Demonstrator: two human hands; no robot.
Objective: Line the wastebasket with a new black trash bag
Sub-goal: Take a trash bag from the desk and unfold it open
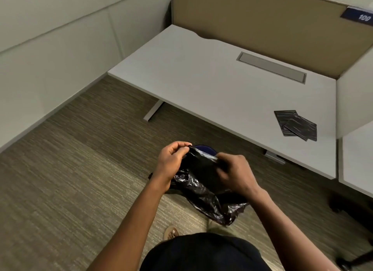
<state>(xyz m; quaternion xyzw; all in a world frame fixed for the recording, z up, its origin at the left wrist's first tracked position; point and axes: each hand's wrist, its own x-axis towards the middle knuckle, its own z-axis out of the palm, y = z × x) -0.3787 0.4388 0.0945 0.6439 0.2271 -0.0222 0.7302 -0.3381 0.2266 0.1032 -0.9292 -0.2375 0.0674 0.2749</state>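
Note:
A black trash bag (203,182) hangs crumpled between my two hands above the carpet. My left hand (171,159) pinches its top edge at the left. At the right end of that same edge, my right hand (236,173) grips the bag, slightly blurred. Just behind the bag's top edge a dark blue rounded rim, the wastebasket (203,148), shows; the rest of it is hidden by the bag and my hands.
A white desk (212,78) with a grey cable tray (271,66) stands ahead, with two folded black bags (295,125) near its right front. Desk feet (152,111) rest on the carpet. My sandalled foot (171,231) is below the bag. Partition walls stand left and behind.

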